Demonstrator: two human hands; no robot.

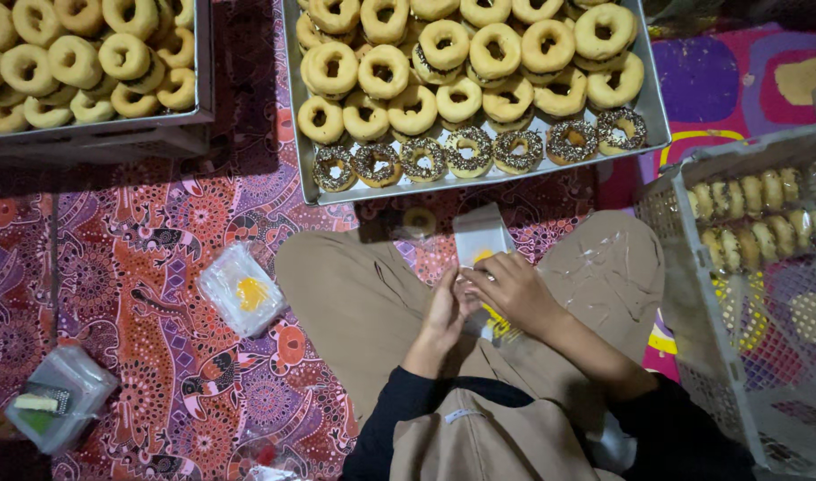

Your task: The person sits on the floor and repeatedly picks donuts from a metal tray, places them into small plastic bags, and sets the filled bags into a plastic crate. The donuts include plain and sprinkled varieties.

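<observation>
My left hand (443, 319) and my right hand (513, 287) meet over my lap, both gripping a small clear plastic bag (481, 239) with a yellow print. The bag stands up from my fingers toward the tray. Just beyond it lies a metal tray (657, 134) piled with plain ring doughnuts (443, 53), with a front row of chocolate-sprinkled doughnuts (470, 153). One loose doughnut (418, 220) rests on the cloth under the tray's edge.
A second tray of plain doughnuts (78, 62) sits at the far left. A stack of clear bags (241, 290) lies on the patterned cloth to my left, a small plastic container (59, 399) nearer. A white crate (693, 303) with packed doughnuts stands at right.
</observation>
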